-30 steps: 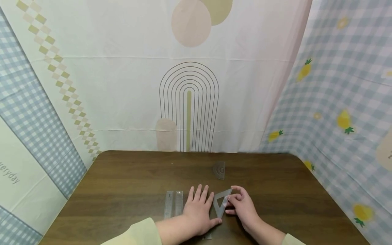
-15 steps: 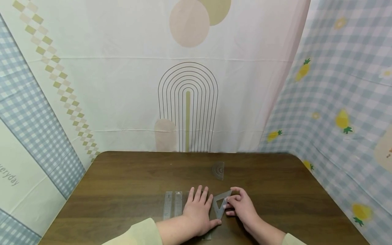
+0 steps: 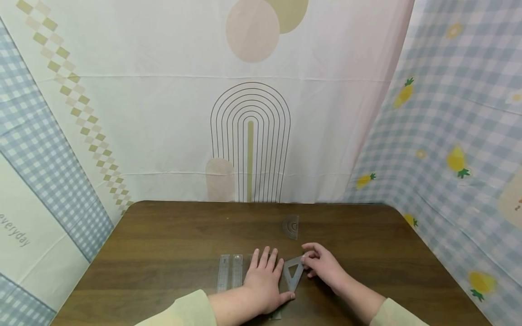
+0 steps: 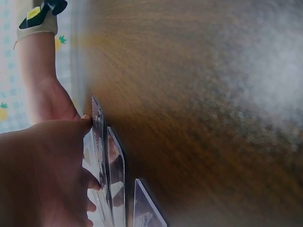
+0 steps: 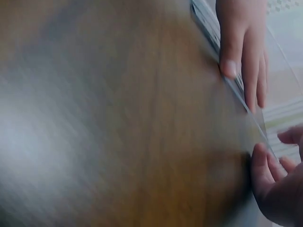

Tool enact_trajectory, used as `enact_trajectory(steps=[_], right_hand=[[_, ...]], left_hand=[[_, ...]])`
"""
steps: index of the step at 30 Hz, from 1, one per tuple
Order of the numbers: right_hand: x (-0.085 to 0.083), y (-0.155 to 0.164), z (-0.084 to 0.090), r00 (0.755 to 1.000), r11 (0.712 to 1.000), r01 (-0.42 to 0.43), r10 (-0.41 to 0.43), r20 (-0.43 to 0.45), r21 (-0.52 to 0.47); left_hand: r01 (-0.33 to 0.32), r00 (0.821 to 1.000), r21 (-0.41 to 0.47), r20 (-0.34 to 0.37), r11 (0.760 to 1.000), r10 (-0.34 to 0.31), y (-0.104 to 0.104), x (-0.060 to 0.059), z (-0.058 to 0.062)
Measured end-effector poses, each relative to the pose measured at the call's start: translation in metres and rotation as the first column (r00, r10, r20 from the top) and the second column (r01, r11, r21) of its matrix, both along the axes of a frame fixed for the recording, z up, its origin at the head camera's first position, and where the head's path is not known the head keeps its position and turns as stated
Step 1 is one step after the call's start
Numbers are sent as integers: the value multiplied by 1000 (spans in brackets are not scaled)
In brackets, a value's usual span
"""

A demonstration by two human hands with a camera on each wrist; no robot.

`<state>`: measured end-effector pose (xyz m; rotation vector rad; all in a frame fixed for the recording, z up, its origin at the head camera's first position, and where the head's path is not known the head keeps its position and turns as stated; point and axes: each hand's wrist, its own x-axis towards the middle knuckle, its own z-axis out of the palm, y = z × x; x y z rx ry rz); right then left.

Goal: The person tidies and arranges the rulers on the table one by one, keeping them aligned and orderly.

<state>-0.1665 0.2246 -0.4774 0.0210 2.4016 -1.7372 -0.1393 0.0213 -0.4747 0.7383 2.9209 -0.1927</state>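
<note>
A clear plastic set square [image 3: 292, 273] with a triangular cut-out lies between the hands in the head view. My right hand [image 3: 324, 266] pinches it at its upper right corner, fingertips curled at the edge and one finger held off above. My left hand [image 3: 263, 280] lies palm down with straight, spread fingers, the thumb at the set square's lower tip. Beneath the left palm is another clear plastic piece [image 3: 276, 315], mostly hidden. In the right wrist view the set square's edge [image 5: 259, 127] runs between both hands.
Two clear rulers [image 3: 230, 273] lie side by side left of the left hand, partly covered by its forearm. Farther back lies a clear protractor [image 3: 291, 227]. The brown wooden table [image 3: 163, 244] meets a patterned curtain [image 3: 171, 136] at its far edge.
My right hand has shifted up to the set square's top corner, its lower fingers drawn in from the side. The set square has turned slightly. The left hand stays put.
</note>
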Motion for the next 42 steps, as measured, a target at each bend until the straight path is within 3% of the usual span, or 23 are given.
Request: enact_trajectory(steps=[5, 10, 13, 19, 27, 31, 42], right_hand=[[-10, 10, 4, 980, 970, -186, 195, -47, 156], [-18, 16, 7, 918, 885, -344, 387, -84, 314], [-20, 19, 9, 890, 841, -381, 447, -95, 384], [-22, 23, 11, 851, 787, -442, 520, -76, 430], [-24, 29, 11, 779, 665, -492, 624, -57, 563], [-25, 31, 9, 772, 643, -488, 634, -53, 590], [-23, 32, 9, 772, 623, -463, 633, -59, 630]], left_hand=[[0, 1000, -2, 0, 1000, 0, 1, 1, 1], [0, 1000, -2, 1, 1000, 0, 2, 0, 0], [-1, 1000, -5, -1, 1000, 1, 2, 0, 0], [4, 1000, -16, -6, 1000, -4, 2, 1, 1], [15, 999, 12, 38, 1000, -15, 0, -1, 1], [27, 998, 10, 64, 1000, -28, -1, -4, 2], [63, 995, 12, 75, 998, -64, -4, -10, 6]])
